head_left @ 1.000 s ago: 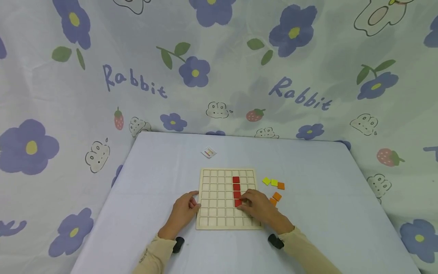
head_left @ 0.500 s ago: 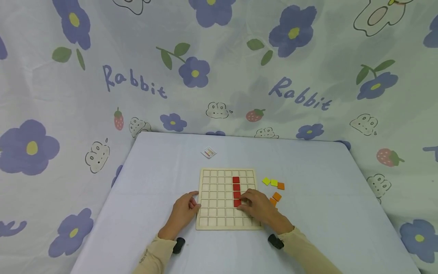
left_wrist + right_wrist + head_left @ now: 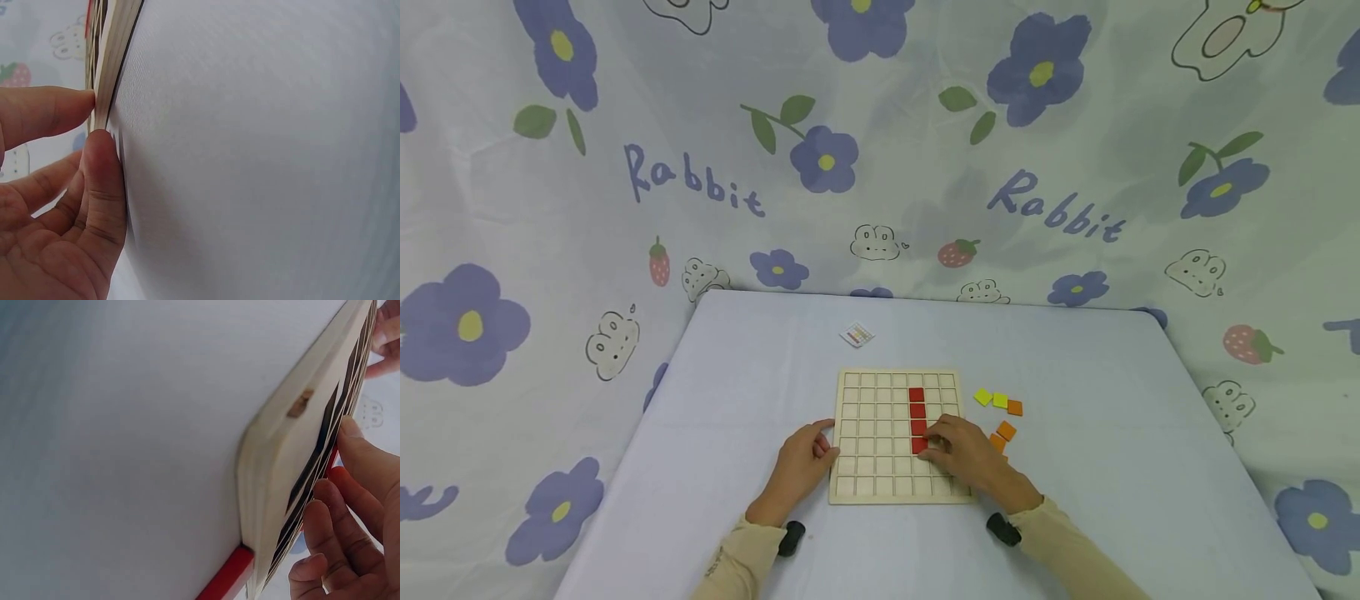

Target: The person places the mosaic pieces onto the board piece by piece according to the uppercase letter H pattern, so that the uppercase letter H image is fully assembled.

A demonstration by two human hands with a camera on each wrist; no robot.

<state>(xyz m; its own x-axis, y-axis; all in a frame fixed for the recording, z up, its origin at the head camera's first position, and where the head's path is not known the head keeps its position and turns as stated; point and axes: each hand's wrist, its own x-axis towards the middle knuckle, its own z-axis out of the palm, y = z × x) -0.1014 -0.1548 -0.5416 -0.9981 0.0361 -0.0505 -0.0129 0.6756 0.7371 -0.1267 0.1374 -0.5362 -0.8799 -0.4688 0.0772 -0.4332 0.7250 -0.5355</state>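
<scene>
A wooden grid board (image 3: 872, 467) lies flat on the table, with a column of several red tiles (image 3: 917, 411) in its cells. My right hand (image 3: 966, 454) is over the board's right half, thumb and forefinger at opposite edges of the nearest red tile (image 3: 919, 446), pinching it in its cell. Red shows between those fingertips in the right wrist view, while the other fingers (image 3: 337, 537) curl loosely. My left hand (image 3: 801, 462) touches the board's left edge with thumb and forefinger set apart, and its fingertips (image 3: 100, 150) meet the wooden side.
Right of the board lie two yellow tiles (image 3: 983, 397) and several orange tiles (image 3: 1006, 431), some partly behind my right hand. A small printed card (image 3: 857, 335) sits beyond the board. A red piece (image 3: 228, 575) shows by the board's corner. A patterned cloth (image 3: 880, 167) hangs behind the table.
The nearest red tile has shifted slightly left into line with the column between one second and half a second ago. Both hands have stayed almost still.
</scene>
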